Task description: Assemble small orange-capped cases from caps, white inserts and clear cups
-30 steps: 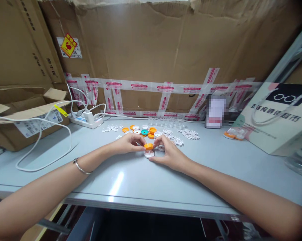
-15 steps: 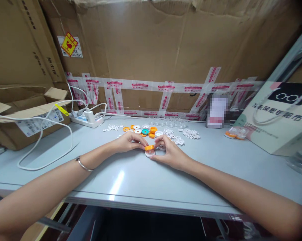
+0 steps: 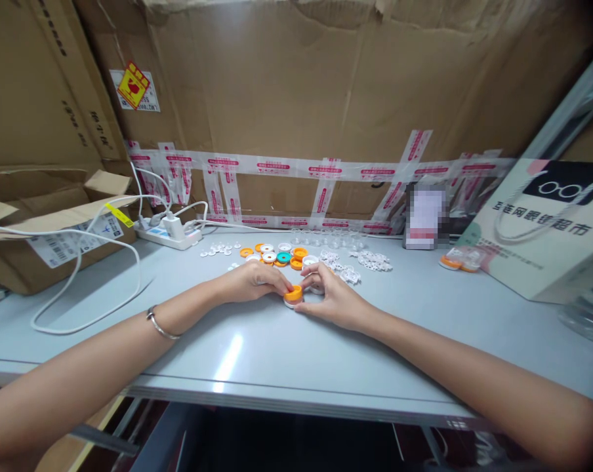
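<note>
A round orange plastic piece [image 3: 294, 295] with a raised rim sits on a round white base [image 3: 291, 305] in front of me. My left hand [image 3: 258, 280] pinches the orange piece, its fingertips at the upper left edge. My right hand [image 3: 334, 299] curls around the other side, with the thumb low at the white base and the index finger near the orange rim. Whatever lies between the two parts is hidden. Just behind the hands lies a group of orange and white round pieces with a teal one [image 3: 283, 258] among them.
Small white parts [image 3: 220, 249], clear cups [image 3: 326, 238] and white gear-like parts [image 3: 374, 261] lie further back. A power strip [image 3: 168, 237] with cables and an open carton [image 3: 55, 229] are left. At right stand a blurred-out upright object [image 3: 426, 216] and a paper bag [image 3: 542, 229].
The orange piece has come down onto the white base, closing the gap between them. My left fingers moved slightly lower with it; the right hand stays nearly still.
</note>
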{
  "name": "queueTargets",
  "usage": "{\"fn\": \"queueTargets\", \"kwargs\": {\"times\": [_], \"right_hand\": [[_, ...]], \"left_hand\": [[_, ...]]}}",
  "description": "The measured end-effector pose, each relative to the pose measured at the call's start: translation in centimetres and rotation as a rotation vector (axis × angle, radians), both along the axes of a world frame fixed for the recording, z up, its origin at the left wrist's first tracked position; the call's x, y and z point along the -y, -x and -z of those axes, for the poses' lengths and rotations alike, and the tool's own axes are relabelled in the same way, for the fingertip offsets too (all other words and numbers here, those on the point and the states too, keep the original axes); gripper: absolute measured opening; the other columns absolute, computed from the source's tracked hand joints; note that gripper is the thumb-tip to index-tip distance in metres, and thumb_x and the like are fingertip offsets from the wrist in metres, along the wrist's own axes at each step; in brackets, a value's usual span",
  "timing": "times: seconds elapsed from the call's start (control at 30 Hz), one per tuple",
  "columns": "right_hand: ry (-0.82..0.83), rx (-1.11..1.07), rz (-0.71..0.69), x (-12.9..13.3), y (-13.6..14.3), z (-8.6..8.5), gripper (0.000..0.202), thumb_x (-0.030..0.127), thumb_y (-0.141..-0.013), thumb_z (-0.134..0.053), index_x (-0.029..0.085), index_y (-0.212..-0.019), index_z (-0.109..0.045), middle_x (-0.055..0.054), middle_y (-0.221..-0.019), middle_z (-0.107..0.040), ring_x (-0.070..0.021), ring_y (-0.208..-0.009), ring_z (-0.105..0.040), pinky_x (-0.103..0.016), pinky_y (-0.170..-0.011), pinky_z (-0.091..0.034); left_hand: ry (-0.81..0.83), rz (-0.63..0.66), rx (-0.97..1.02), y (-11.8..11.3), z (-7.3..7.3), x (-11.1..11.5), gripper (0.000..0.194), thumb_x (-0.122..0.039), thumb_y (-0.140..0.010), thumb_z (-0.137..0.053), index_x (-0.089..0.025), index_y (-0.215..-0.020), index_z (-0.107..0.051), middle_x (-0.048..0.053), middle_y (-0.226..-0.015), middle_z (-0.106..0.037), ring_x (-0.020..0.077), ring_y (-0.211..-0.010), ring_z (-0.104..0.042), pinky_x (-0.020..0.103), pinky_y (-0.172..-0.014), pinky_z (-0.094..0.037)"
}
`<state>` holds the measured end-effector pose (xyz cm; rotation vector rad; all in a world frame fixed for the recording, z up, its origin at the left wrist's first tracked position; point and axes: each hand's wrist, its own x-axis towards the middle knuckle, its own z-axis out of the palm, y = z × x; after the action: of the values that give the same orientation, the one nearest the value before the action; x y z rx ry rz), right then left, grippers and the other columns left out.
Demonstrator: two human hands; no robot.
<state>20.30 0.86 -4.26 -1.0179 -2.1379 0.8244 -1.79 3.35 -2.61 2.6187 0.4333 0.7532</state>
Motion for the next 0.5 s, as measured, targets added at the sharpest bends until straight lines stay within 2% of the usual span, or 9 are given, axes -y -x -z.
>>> {"fn": "queueTargets", "kwargs": {"times": [0.2, 0.5], "right_hand": [[0.009, 0.011, -0.013, 0.1, 0.0, -0.1, 0.049, 0.034, -0.067, -0.070, 0.023, -0.103, -0.037, -0.005, -0.096, -0.064, -0.0223, -0.101, -0.059, -0.043, -0.091, -0.040], [0.022, 0.023, -0.025, 0.2, 0.0, -0.1, 0.049, 0.031, -0.068, -0.069, 0.023, -0.104, -0.036, -0.005, -0.097, -0.063, -0.0219, -0.098, -0.059, -0.042, -0.089, -0.041]], "left_hand": [[-0.162, 0.081, -0.062, -0.1, -0.4, 0.1, 0.028, -0.005, -0.085, -0.042, -0.013, -0.091, -0.069, 0.013, -0.097, -0.071, 0.0172, -0.094, -0.066, 0.027, -0.084, -0.053], [-0.431, 0.072, -0.281, -0.4, -1.4, 0.6, 0.029, -0.002, -0.084, -0.040, -0.013, -0.092, -0.065, 0.013, -0.095, -0.070, 0.0192, -0.092, -0.064, 0.030, -0.081, -0.049]]}}
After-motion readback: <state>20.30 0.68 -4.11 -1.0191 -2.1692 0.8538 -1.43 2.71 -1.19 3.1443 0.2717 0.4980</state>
